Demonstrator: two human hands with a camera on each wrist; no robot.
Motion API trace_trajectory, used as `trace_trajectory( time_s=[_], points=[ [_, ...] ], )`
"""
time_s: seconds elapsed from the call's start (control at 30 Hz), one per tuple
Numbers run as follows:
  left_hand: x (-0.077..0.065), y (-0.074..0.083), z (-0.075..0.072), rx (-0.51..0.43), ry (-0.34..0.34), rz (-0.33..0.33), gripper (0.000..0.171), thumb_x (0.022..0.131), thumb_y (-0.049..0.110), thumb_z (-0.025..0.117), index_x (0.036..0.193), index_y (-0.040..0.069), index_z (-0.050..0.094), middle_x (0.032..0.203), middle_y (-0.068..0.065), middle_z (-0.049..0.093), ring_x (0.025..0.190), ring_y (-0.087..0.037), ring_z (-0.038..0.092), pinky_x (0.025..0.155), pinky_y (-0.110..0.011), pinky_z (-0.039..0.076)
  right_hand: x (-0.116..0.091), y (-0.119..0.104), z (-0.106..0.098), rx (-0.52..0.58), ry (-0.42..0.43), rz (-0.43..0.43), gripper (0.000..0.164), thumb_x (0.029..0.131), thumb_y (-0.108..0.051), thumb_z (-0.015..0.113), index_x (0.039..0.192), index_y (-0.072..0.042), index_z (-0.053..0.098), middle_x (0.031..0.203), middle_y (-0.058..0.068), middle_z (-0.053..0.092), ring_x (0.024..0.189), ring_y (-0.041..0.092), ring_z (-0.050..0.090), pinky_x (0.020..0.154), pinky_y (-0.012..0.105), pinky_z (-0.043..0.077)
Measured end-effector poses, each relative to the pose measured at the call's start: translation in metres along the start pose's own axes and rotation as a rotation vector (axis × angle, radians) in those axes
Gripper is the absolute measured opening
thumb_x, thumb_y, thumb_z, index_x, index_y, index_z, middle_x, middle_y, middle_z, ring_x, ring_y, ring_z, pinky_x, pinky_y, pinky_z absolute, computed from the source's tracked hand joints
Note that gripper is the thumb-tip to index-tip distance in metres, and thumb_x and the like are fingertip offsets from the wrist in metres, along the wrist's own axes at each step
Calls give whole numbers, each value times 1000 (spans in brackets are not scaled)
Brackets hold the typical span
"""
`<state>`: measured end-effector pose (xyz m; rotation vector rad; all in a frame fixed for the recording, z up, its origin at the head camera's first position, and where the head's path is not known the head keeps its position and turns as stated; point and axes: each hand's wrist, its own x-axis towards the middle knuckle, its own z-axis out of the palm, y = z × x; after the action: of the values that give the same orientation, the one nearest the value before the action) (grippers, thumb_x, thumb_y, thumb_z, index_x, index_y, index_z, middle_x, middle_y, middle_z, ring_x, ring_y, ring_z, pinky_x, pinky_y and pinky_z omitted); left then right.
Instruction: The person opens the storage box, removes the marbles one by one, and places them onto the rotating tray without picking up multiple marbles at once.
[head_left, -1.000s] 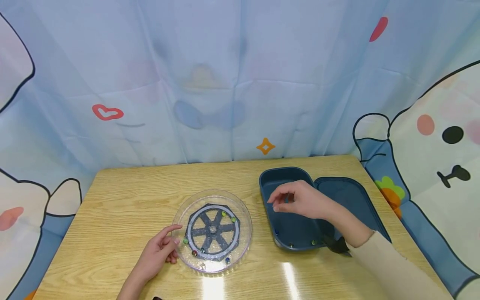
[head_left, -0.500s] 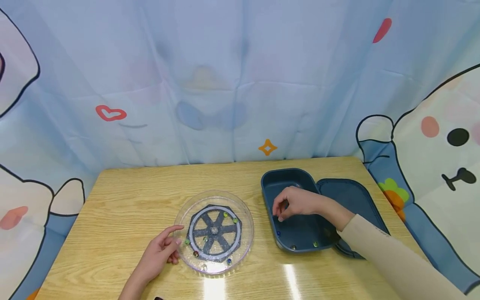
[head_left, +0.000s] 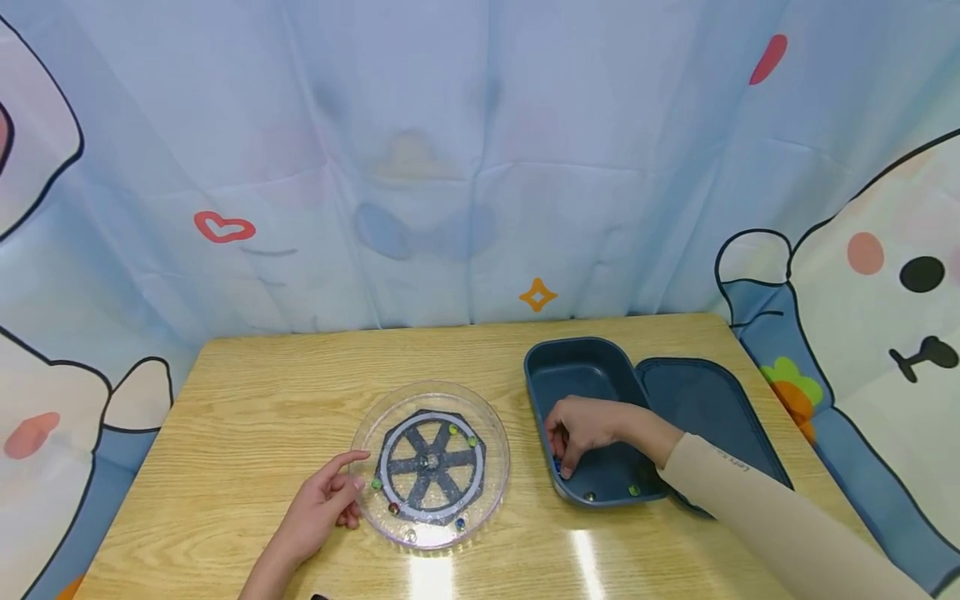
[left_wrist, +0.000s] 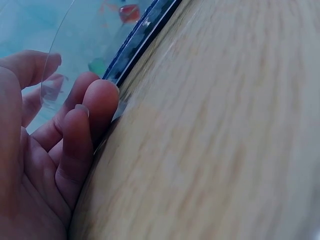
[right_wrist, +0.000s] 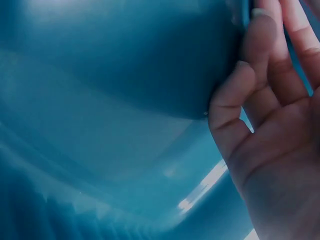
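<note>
A clear round dish (head_left: 491, 500) with a dark spoked disc (head_left: 430, 459) showing in it holds several glass marbles, including a red marble (head_left: 393, 507) and a blue one near its front. My left hand (head_left: 318, 504) holds the dish's left rim between thumb and fingers; the wrist view shows the transparent edge between them. Inside the dark blue box (head_left: 543, 354), my right hand (head_left: 588, 429) pinches a small blue marble (head_left: 557, 467) by the left wall, largely covered by the fingertips. A green marble (head_left: 633, 490) and a brownish marble (head_left: 588, 497) lie near the box's front.
A dark blue lid (head_left: 705, 400) lies right of the box, partly under the right forearm. The wooden table (head_left: 277, 392) bears everything. A patterned curtain (head_left: 420, 167) hangs behind its far edge. A small black object (head_left: 318, 597) shows at the bottom edge.
My right hand has lowered into the box and moved toward the front left, with its fingertips now at the blue marble. The left hand stays at the dish. One marble in the dish has rolled.
</note>
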<state>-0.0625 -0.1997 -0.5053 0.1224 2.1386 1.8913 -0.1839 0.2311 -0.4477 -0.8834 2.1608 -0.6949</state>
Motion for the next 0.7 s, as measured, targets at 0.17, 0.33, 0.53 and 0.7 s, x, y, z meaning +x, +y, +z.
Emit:
trace_trajectory(
  time_s=[0.17, 0.33, 0.53, 0.7],
  points=[
    [0, -1, 0, 1, 1, -8, 47, 101, 18, 60, 145, 6, 47, 81, -18, 62, 63, -19, 61, 57, -33, 58, 1, 3, 4, -19, 22, 4, 20, 69, -13, 91, 75, -16, 71, 66, -9, 64, 58, 6, 57, 55, 22, 48],
    [0, -1, 0, 3, -5, -16, 47, 102, 19, 60, 145, 7, 47, 80, -18, 61, 62, -20, 62, 57, -34, 58, -1, 5, 2, 14, 14, 0, 16, 72, -11, 88, 75, -16, 73, 67, -8, 65, 58, 7, 58, 54, 23, 48],
    [1, -1, 0, 6, -3, -19, 47, 102, 19, 60, 145, 7, 47, 81, -18, 61, 62, -20, 62, 57, -34, 58, -2, 6, -1, 50, 5, -5, 12, 75, -11, 86, 79, -14, 75, 72, -7, 68, 65, 10, 63, 58, 25, 53],
    [0, -1, -1, 10, -1, -18, 46, 102, 19, 60, 145, 8, 47, 81, -18, 61, 62, -20, 62, 57, -34, 58, -6, 2, -6, 94, 8, -5, 10, 77, -6, 82, 84, -10, 75, 75, -6, 69, 68, 12, 65, 61, 27, 55]
  ],
)
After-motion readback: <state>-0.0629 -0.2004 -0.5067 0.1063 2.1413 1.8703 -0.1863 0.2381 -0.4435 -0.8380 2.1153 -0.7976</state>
